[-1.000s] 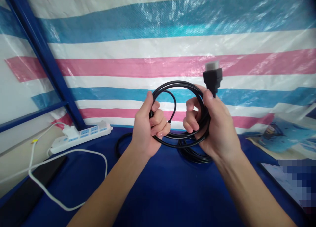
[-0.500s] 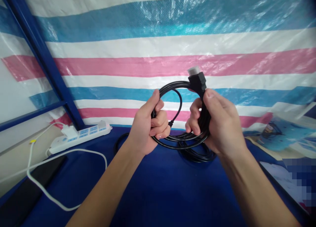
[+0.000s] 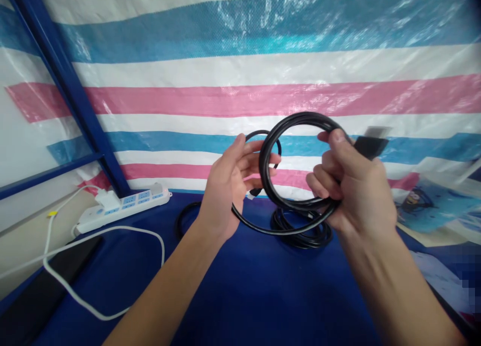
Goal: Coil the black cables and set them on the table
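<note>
Table: blue cloth (image 3: 263,296), spare coil (image 3: 300,230), power strip (image 3: 124,205) at left.
Wall: striped tarp (image 3: 240,90).
Right hand (image 3: 353,190): pinching cable (image 3: 300,160) loops, held above the table.
Left hand (image 3: 225,190): fingers spread, touching the cable.

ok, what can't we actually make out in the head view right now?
- Connector behind the right hand: motion-blurred, type unreadable.
- Black cable coil: the part inside the right hand's grip is covered by the fingers.
- Second cable bundle on the blue table: partly hidden behind the held coil.
- Lower right corner: pixelated.
- Left hand: its palm side faces away.
</note>
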Motion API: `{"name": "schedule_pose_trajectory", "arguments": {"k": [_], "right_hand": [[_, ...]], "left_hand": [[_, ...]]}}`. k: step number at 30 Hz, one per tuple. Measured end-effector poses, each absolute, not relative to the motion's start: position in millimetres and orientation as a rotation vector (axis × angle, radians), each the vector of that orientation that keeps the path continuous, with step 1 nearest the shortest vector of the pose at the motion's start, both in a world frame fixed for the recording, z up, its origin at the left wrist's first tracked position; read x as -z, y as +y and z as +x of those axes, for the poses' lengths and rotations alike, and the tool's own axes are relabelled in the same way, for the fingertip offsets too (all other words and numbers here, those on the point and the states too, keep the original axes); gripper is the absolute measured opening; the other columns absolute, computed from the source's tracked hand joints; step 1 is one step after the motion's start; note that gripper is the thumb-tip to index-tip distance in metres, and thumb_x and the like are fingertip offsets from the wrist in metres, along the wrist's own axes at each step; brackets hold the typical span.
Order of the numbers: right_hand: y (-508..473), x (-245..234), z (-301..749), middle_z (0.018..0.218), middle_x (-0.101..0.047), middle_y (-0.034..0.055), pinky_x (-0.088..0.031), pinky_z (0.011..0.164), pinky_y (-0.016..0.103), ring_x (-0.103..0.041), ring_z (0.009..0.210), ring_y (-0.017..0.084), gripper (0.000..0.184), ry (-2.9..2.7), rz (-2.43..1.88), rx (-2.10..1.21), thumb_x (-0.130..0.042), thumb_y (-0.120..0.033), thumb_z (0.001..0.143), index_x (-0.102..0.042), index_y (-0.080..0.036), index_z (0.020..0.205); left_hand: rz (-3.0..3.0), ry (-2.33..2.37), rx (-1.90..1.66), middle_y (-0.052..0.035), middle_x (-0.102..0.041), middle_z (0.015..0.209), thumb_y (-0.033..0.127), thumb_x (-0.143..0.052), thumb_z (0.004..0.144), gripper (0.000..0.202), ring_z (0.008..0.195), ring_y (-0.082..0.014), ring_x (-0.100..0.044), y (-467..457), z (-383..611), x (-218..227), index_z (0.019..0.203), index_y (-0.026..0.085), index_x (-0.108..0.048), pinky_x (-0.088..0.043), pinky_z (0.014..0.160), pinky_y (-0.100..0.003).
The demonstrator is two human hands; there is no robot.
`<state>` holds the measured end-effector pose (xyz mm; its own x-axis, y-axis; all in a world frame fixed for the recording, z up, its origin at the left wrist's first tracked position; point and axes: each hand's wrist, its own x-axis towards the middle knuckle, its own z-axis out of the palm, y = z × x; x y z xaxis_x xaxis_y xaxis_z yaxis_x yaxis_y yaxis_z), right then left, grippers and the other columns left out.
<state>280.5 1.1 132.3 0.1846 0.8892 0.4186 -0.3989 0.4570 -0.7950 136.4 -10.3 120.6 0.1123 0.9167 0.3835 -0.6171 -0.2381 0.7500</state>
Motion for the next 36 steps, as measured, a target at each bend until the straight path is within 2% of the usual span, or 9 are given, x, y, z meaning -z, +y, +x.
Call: {"name": "schedule_pose_trajectory", "arguments": {"k": [2,4,7,10,13,20,28,32,36], "right_hand": [[1,-134,282,0.043,-0.022,-0.0104,-0.014,0.033,0.024,-0.012,0.035,0.005,0.009,-0.897,-0.561,-0.997,-0.064,-0.027,0.081,-0.06,-0.02,0.077],[1,-135,283,0.043,-0.022,-0.0104,-0.015,0.033,0.023,-0.011,0.036,0.005,0.011,-0.827,-0.521,-0.997,-0.065,-0.028,0.08,-0.059,-0.019,0.078],[0,-135,282,0.044,-0.022,-0.0106,-0.018,0.034,0.021,-0.015,0.035,0.005,0.012,-0.788,-0.518,-1.014,-0.065,-0.029,0.081,-0.057,-0.019,0.08],[0,-133,280,0.044,-0.021,-0.0108,-0.021,0.035,0.02,-0.017,0.035,0.005,0.013,-0.798,-0.54,-1.045,-0.066,-0.03,0.079,-0.057,-0.02,0.081],[1,-133,280,0.044,-0.023,-0.0097,-0.023,0.036,0.022,-0.021,0.036,0.006,0.014,-0.85,-0.561,-1.056,-0.066,-0.032,0.079,-0.058,-0.021,0.079],[-1,-137,282,0.047,-0.032,-0.0058,-0.039,0.047,0.024,-0.042,0.046,0.01,0.018,-0.87,-0.622,-1.125,-0.061,-0.035,0.083,-0.057,-0.022,0.072],[-6,-135,277,0.043,-0.029,-0.0084,-0.033,0.041,0.022,-0.034,0.037,0.007,0.016,-0.897,-0.612,-1.102,-0.062,-0.032,0.084,-0.057,-0.021,0.074],[-3,-132,278,0.043,-0.029,-0.0087,-0.028,0.038,0.021,-0.031,0.035,0.006,0.015,-0.945,-0.617,-1.05,-0.063,-0.033,0.083,-0.059,-0.021,0.075],[-3,-133,279,0.041,-0.028,-0.0097,-0.027,0.035,0.019,-0.028,0.033,0.004,0.014,-0.971,-0.643,-1.164,-0.065,-0.032,0.081,-0.06,-0.02,0.078]], "left_hand": [[1.05,0.267,-1.498,-0.0039,-0.068,0.095,0.049,-0.051,0.085,0.033,0.082,-0.0154,-0.064,-10,147,-114,0.096,0.021,-0.064,-0.05,0.069,-0.025],[1.138,0.208,-1.476,-0.0009,-0.067,0.103,0.042,-0.063,0.079,0.028,0.093,-0.0163,-0.062,-12,161,-106,0.103,0.026,-0.062,-0.049,0.076,-0.025],[1.358,0.231,-1.418,0.0005,-0.064,0.099,0.019,-0.072,0.072,0.032,0.1,-0.0156,-0.059,-16,178,-94,0.101,0.026,-0.061,-0.046,0.087,-0.026],[1.44,0.289,-1.388,-0.0007,-0.062,0.095,0.011,-0.065,0.076,0.027,0.099,-0.0144,-0.059,-17,179,-90,0.1,0.023,-0.062,-0.046,0.088,-0.026],[1.435,0.355,-1.378,-0.0001,-0.063,0.097,0.008,-0.067,0.073,0.032,0.101,-0.0134,-0.059,-14,172,-93,0.099,0.023,-0.063,-0.045,0.089,-0.024],[1.401,0.342,-1.383,0.0005,-0.065,0.097,0.001,-0.066,0.068,0.037,0.095,-0.014,-0.061,-7,164,-95,0.098,0.022,-0.061,-0.046,0.085,-0.026],[1.496,0.303,-1.319,0.0022,-0.065,0.092,-0.002,-0.066,0.067,0.038,0.092,-0.01,-0.06,-13,155,-106,0.096,0.023,-0.063,-0.045,0.084,-0.021],[1.5,0.272,-1.293,0.001,-0.065,0.093,-0.001,-0.066,0.067,0.036,0.093,-0.0117,-0.059,-14,152,-108,0.095,0.022,-0.064,-0.044,0.086,-0.023],[1.617,0.2,-1.158,-0.0019,-0.063,0.096,0.002,-0.067,0.069,0.035,0.099,-0.0162,-0.058,-15,142,-110,0.097,0.022,-0.063,-0.045,0.088,-0.028]]}}
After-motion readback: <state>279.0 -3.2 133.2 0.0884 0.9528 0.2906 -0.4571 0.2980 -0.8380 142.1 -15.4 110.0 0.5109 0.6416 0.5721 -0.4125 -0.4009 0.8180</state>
